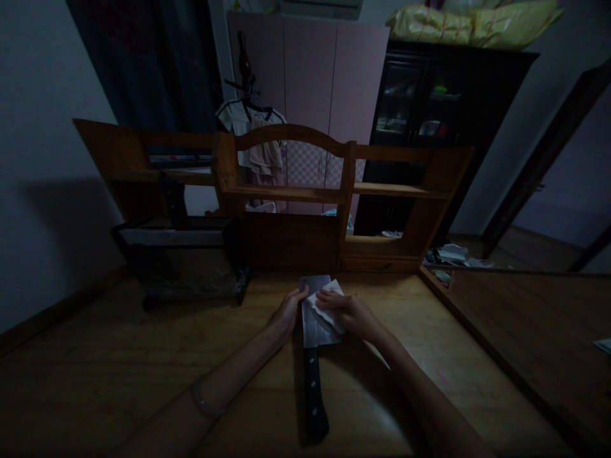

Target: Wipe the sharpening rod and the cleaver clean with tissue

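A cleaver (312,337) with a broad metal blade and a black riveted handle points away from me over the wooden desk (238,381). My left hand (287,312) grips the blade's left edge near its far end, thumb on top. Pressed flat on the blade is a folded white tissue (334,316), held under the fingers of my right hand (348,310). The cleaver's handle lies toward me, with no hand on it. Part of the blade is hidden by the tissue and my right fingers.
A dark knife holder (186,261) with a black-handled knife (175,200) stands at the back left. Behind it rises a wooden shelf rack (286,194). To the right, a raised edge (477,343) borders the desk. Clothes (251,124) hang before a pink wardrobe (310,76).
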### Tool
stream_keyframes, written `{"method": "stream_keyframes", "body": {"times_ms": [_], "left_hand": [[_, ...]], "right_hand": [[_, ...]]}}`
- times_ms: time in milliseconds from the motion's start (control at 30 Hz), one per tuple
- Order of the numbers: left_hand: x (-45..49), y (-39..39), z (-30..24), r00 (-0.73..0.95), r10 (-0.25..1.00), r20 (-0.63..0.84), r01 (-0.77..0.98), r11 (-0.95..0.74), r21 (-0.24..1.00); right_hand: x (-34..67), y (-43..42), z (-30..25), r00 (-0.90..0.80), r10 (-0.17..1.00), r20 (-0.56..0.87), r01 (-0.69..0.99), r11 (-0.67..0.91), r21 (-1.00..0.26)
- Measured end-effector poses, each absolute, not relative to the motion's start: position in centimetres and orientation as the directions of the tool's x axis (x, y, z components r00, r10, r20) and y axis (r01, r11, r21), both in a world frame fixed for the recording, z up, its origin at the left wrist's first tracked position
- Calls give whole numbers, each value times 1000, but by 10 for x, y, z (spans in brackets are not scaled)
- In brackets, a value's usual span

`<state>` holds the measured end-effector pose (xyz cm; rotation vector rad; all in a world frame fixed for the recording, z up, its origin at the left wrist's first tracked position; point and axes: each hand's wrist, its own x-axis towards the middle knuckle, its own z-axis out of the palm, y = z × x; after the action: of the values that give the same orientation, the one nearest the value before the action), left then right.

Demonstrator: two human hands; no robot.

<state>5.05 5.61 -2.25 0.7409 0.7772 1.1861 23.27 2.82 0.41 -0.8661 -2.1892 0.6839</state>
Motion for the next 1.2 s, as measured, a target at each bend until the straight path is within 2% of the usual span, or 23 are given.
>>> {"method": "stream_keyframes", "body": {"times_ms": [233,367,467,567,700,1000,1200], "left_hand": [[52,58,-26,169,973,-154,-511,220,831],[50,60,-27,177,969,-174,-510,241,826],[48,61,-30,200,963,-181,-475,257,842],[46,62,-33,195,962,-191,-459,262,849],[45,63,-34,197,962,-189,-477,263,838],[46,62,-33,211,956,-202,-476,281,834],[47,59,-27,209,949,-234,-465,307,830]], "right_hand": [[228,19,13,-646,691,325,202,565,-800],[217,10,17,-681,672,292,159,524,-837],[210,5,19,-679,666,310,199,573,-795],[208,4,20,-667,660,347,305,666,-680],[212,5,22,-689,649,321,391,706,-590],[213,4,23,-704,630,329,378,724,-577],[208,-2,26,-700,618,358,286,702,-652]]}}
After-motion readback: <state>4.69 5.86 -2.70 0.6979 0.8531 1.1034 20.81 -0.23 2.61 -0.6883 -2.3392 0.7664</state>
